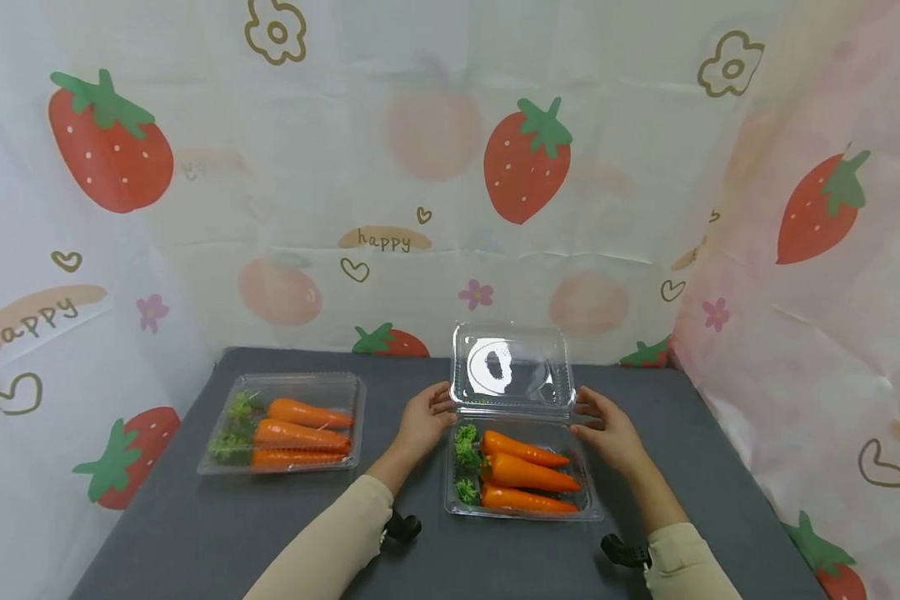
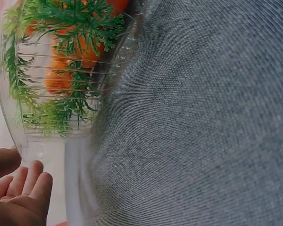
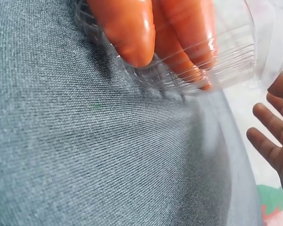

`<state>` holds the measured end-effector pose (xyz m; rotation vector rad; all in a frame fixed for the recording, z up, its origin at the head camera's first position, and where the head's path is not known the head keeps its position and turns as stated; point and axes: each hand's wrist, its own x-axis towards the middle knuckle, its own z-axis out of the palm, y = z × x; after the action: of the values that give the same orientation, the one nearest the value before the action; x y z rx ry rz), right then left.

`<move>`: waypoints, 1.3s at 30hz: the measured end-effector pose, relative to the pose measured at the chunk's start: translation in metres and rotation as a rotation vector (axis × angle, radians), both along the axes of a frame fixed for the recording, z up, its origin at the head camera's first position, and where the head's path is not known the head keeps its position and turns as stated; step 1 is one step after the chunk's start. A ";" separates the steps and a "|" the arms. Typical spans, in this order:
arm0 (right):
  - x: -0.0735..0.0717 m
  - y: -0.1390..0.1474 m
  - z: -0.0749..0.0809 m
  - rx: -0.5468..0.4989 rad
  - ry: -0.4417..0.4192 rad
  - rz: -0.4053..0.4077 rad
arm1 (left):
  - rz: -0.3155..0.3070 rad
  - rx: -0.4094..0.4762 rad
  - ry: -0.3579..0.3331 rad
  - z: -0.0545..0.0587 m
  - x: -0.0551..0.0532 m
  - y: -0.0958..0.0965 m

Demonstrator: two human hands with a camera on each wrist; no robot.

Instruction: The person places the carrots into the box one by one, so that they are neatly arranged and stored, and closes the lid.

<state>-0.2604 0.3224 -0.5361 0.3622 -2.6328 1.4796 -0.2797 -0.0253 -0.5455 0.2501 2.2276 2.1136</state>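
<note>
A clear plastic box stands open on the dark table, with three orange carrots lying side by side and their green tops at the left end. Its transparent lid stands raised behind the box, catching a bright reflection. At the left of the hinge, my left hand has its fingers loosely extended, thumb right at the corner of the rim. My right hand is at the opposite side, thumb tip near the box's back corner, its other fingers spread beside the lid.
To the left, a second clear box holds three carrots with greens, its lid over them. The grey cloth-covered table is enclosed by white and pink curtains printed with strawberries.
</note>
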 end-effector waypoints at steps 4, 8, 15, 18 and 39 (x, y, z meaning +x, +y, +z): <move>0.000 -0.001 -0.001 0.011 0.011 0.002 | 0.000 -0.025 0.037 -0.002 -0.001 0.000; 0.000 0.000 -0.002 0.010 0.015 0.011 | 0.005 -0.033 0.059 -0.005 -0.002 0.001; 0.002 0.001 -0.003 0.021 0.029 0.013 | 0.034 -0.036 0.100 -0.007 -0.001 0.003; 0.001 0.001 -0.005 0.026 0.040 0.010 | 0.054 -0.043 0.111 -0.008 -0.001 0.004; -0.010 -0.010 -0.012 -0.004 0.139 -0.059 | 0.095 -0.264 0.225 0.001 -0.015 -0.003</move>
<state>-0.2708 0.3123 -0.5479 0.3699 -2.5099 1.3883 -0.2951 -0.0285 -0.5446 0.3893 2.6638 1.8863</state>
